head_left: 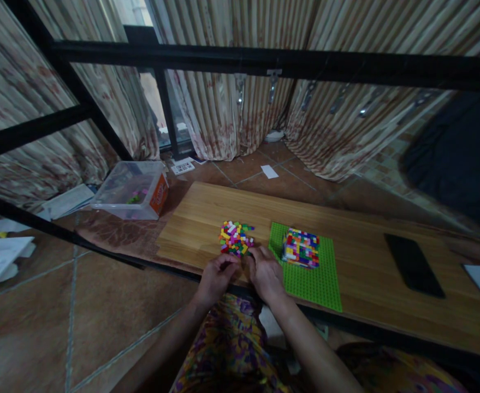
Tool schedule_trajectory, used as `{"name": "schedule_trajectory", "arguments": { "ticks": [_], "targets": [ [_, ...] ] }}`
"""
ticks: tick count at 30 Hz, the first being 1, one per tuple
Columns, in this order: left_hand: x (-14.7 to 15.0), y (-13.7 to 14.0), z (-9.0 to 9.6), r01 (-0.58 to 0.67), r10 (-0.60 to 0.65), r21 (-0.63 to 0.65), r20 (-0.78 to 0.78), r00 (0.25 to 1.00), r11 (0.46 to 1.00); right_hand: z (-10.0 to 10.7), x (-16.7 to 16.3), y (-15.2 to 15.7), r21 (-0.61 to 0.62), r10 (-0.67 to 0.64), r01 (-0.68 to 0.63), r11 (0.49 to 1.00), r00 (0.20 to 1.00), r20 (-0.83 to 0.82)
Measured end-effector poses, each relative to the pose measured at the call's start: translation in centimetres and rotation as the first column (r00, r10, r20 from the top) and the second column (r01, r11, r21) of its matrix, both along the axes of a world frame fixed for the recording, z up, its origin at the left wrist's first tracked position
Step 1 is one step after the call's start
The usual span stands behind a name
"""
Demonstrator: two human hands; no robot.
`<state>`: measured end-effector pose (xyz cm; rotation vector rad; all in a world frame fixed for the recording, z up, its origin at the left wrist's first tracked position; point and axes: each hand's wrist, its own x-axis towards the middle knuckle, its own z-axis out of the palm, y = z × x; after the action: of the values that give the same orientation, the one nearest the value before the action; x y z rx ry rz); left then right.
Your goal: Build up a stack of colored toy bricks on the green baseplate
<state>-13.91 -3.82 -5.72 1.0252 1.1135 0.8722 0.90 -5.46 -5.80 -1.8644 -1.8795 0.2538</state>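
Note:
A pile of loose, many-coloured building bricks lies on the wooden board in front of me. At its near edge, my left hand has its thumb and fingers pinched together. My right hand is curled beside the pile, its fingers bent down close to the bricks. What either hand holds, if anything, is too small or hidden to make out. To the right of my right hand, a block built of mixed-colour bricks stands on a green studded baseplate.
The wooden board carries a dark flat phone-like slab on its right. A clear plastic box with a few bricks stands at the left. Black metal bars cross in front of striped curtains. Papers lie on the tiled floor.

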Motion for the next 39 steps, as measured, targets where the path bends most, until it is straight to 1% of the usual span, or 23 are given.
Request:
{"name": "schedule_trajectory", "arguments": {
  "ticks": [4,7,8,10,13,15,17,18,19,21,22,23,24,25,28,33,37,39],
  "targets": [
    [-0.1,0.0,-0.9,0.017,-0.012,0.073,-0.074,0.997,0.997,-0.3,0.3,-0.1,0.017,0.009,-0.009,1.000,1.000,0.028],
    [0.0,0.1,-1.1,0.029,-0.015,0.108,-0.128,0.992,0.994,-0.5,0.5,0.1,0.039,0.015,-0.015,0.999,1.000,0.007],
    [0.0,0.1,-1.1,0.034,-0.016,0.118,-0.145,0.989,0.992,-0.6,0.6,0.3,0.045,0.014,-0.012,0.999,0.999,-0.029],
    [0.2,0.2,-1.1,0.048,-0.025,0.131,-0.175,0.984,0.990,-0.6,0.7,0.6,0.059,0.002,0.008,0.998,0.987,-0.159],
    [0.6,0.3,-1.0,0.046,-0.017,0.143,-0.199,0.980,0.989,-0.4,0.8,1.2,0.070,-0.032,0.060,0.996,0.936,-0.349],
    [1.1,0.4,-0.9,0.012,0.014,0.145,-0.175,0.985,0.989,-0.2,0.8,1.3,0.072,-0.057,0.094,0.993,0.912,-0.406],
    [1.7,0.5,-0.3,-0.044,0.059,0.132,-0.109,0.992,0.990,0.2,0.6,1.1,0.056,-0.081,0.122,0.991,0.877,-0.473],
    [2.0,0.5,0.1,-0.079,0.087,0.123,-0.063,0.994,0.989,0.5,0.5,0.9,0.029,-0.100,0.137,0.990,0.836,-0.540],
    [2.3,0.5,0.6,-0.085,0.088,0.115,-0.021,0.996,0.990,0.9,0.4,0.6,-0.009,-0.120,0.146,0.989,0.770,-0.626],
    [2.8,0.4,1.7,-0.076,0.069,0.127,0.054,0.996,0.989,1.7,0.1,-0.2,-0.094,-0.161,0.145,0.985,0.576,-0.802],
    [3.0,0.3,2.3,-0.058,0.046,0.145,0.088,0.995,0.988,2.2,0.1,-0.6,-0.127,-0.177,0.136,0.983,0.471,-0.864],
    [3.1,0.2,2.8,-0.047,0.028,0.170,0.111,0.993,0.984,2.7,0.0,-1.0,-0.146,-0.184,0.126,0.981,0.388,-0.903],
    [3.2,0.1,3.3,-0.039,0.014,0.201,0.125,0.992,0.979,3.1,0.0,-1.4,-0.149,-0.182,0.120,0.981,0.346,-0.920],
    [3.3,0.0,3.8,-0.030,-0.001,0.233,0.132,0.991,0.972,3.5,0.0,-1.7,-0.148,-0.181,0.123,0.981,0.325,-0.928],
    [3.5,-0.4,4.9,-0.010,-0.034,0.304,0.138,0.990,0.953,4.4,0.2,-2.5,-0.129,-0.168,0.138,0.982,0.331,-0.929],
    [3.8,-0.8,5.8,0.031,-0.079,0.332,0.134,0.988,0.943,5.1,0.8,-3.2,-0.095,-0.137,0.130,0.987,0.365,-0.921],
    [3.8,-1.0,6.1,0.078,-0.106,0.377,0.056,0.993,0.923,5.7,1.5,-3.4,-0.051,-0.104,0.144,0.988,0.390,-0.915],
    [3.8,-1.1,6.3,0.118,-0.128,0.401,-0.002,0.992,0.909,6.1,1.8,-3.5,-0.019,-0.079,0.147,0.989,0.418,-0.905]
  ]
}}
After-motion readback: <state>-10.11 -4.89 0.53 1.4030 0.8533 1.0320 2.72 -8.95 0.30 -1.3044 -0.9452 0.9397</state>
